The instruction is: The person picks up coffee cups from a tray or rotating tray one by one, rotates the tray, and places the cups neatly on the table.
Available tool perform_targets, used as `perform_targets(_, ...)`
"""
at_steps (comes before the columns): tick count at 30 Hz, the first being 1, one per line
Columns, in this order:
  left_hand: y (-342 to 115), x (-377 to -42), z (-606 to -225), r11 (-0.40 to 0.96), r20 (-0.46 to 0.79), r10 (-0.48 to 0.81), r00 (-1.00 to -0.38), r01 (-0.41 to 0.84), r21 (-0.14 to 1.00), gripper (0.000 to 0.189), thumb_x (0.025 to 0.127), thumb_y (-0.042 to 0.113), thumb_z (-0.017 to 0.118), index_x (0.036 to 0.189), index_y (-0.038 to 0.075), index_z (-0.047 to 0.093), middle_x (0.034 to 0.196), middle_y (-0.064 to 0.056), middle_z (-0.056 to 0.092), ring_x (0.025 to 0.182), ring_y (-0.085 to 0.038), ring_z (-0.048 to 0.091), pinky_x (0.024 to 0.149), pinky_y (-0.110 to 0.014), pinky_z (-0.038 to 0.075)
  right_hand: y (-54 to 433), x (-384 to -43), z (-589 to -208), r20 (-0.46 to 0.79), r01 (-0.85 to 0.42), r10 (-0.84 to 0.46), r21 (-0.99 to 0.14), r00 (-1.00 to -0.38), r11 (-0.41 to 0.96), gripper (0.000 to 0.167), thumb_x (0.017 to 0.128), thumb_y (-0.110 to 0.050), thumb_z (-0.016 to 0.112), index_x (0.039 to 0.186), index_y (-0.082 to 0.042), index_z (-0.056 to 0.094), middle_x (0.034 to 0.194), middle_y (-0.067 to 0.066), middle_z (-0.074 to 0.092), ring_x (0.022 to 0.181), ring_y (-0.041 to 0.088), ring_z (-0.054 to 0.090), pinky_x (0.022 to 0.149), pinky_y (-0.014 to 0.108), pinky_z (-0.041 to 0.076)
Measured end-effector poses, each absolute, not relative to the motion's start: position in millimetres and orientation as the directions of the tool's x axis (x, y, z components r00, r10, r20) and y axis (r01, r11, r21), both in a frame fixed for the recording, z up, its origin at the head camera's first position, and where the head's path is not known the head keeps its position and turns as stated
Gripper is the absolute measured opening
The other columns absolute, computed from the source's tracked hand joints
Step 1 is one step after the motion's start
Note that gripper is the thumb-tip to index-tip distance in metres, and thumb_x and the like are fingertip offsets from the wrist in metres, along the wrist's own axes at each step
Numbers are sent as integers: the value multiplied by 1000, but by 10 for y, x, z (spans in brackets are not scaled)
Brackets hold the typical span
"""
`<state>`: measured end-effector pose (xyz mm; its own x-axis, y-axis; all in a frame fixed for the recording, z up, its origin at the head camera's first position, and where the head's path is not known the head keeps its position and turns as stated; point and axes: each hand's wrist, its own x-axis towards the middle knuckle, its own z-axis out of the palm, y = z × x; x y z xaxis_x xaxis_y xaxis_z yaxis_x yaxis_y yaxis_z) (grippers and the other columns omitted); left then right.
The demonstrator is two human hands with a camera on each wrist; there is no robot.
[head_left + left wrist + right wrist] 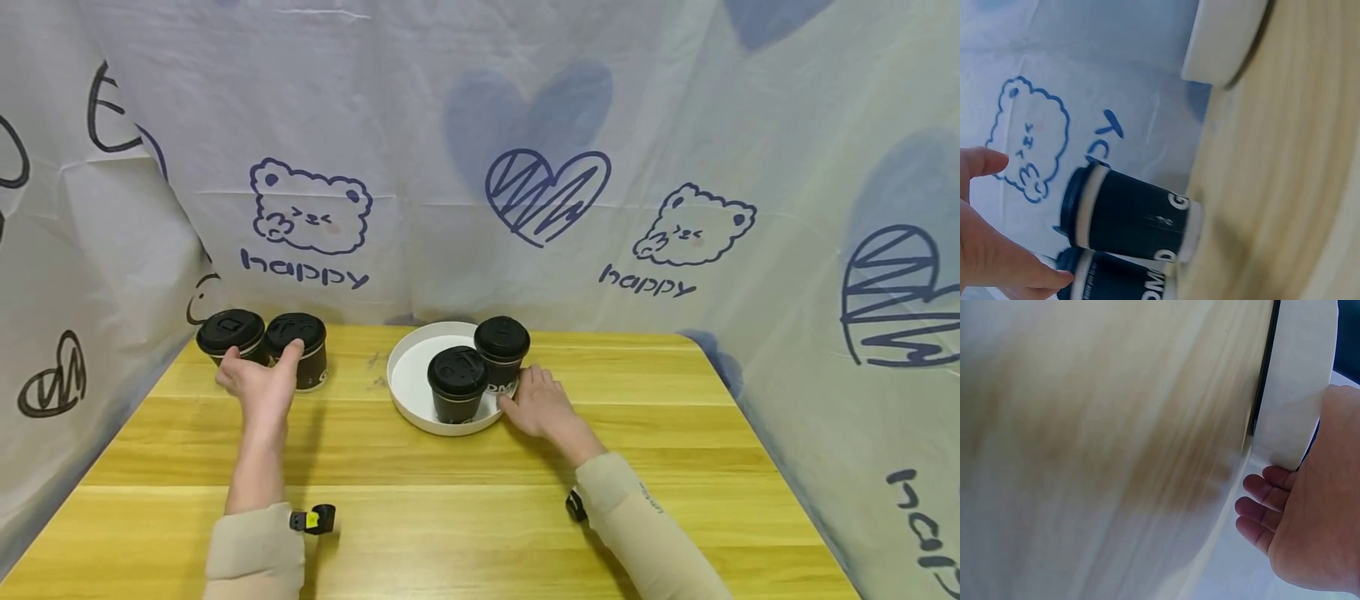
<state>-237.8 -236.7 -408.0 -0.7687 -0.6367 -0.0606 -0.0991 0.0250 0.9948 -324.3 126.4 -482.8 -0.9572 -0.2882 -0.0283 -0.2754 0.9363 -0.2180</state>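
Left hand [259, 383] hung spread, gripping nothing, nearer the left-side cups [289, 327].
Both stood upright just beyond; right hand [543, 407] was at tray [411, 375], grip unclear.

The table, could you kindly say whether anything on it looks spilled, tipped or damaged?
Nothing looks spilled or tipped: all four cups stand upright with lids on. Only faint dark marks left of the tray stand out on the table; I cannot tell their cause.

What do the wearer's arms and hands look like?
Left hand and right hand: bare, no gloves. Left sleeve and right sleeve: beige; the right has small dark, illegible lettering. Left black device shows a yellow patch.
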Motion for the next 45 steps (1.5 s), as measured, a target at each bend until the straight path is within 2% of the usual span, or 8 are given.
perform_targets(8, -2118, -2443, -4017, 82, 101, -580, -809, 66, 994, 78, 98, 19, 64, 157, -1, 17, 159, -20, 14, 147, -33, 24, 123, -45, 26, 1264, -3233, -4813, -27, -265, -277, -213, -961, 940, 69, 104, -50, 46, 143, 7, 44, 130, 20, 47, 121, 36, 45, 104, 49, 42)
perform_targets(12, -1993, -2496, -4068, 104, 116, -503, -856, 74, 992, 73, 100, 14, 62, 156, -4, 19, 158, -23, 19, 146, -36, 26, 123, -48, 26, 1267, -3248, -4827, -32, -266, -280, -221, -960, 938, 69, 103, -50, 45, 143, 7, 44, 129, 20, 47, 121, 36, 44, 104, 50, 42)
perform_targets(18, -1864, -2571, -4153, 131, 28, -380, -924, -24, 991, 77, 100, 17, 62, 158, -5, 15, 163, -24, 21, 150, -38, 29, 122, -48, 33, 1274, -3274, -4856, -49, -263, -281, -229, -958, 937, 70, 103, -51, 44, 144, 6, 43, 130, 20, 46, 122, 36, 44, 105, 50, 41)
perform_targets(22, -1802, -2645, -4231, 172, -24, -315, -949, -82, 982, 78, 100, 19, 60, 158, -8, 16, 161, -26, 22, 149, -42, 31, 119, -49, 38, 1273, -3254, -4847, -38, -270, -285, -223, -958, 937, 69, 103, -50, 44, 142, 6, 44, 128, 19, 47, 120, 36, 44, 104, 49, 42)
perform_targets(26, -1744, -2715, -4311, 222, -67, -262, -963, -128, 967, 76, 100, 20, 59, 156, -12, 19, 159, -30, 25, 146, -45, 35, 118, -52, 39, 1271, -3236, -4832, -21, -275, -286, -225, -958, 935, 66, 102, -49, 45, 138, 7, 46, 124, 19, 47, 118, 36, 45, 101, 50, 42)
perform_targets(34, -1651, -2795, -4449, 336, -148, -154, -977, -193, 922, 74, 98, 15, 58, 151, -22, 22, 151, -37, 35, 142, -47, 36, 121, -53, 32, 1264, -3232, -4838, -36, -265, -280, -228, -959, 937, 69, 102, -50, 45, 141, 7, 45, 128, 20, 47, 120, 36, 45, 103, 50, 42)
perform_targets(45, -1620, -2825, -4560, 351, -176, -104, -979, -201, 914, 70, 95, 2, 54, 150, -24, 21, 147, -41, 39, 138, -48, 41, 116, -53, 39, 1267, -3250, -4842, -48, -253, -270, -233, -962, 939, 71, 102, -52, 45, 141, 7, 44, 129, 19, 47, 119, 35, 44, 102, 49, 41)
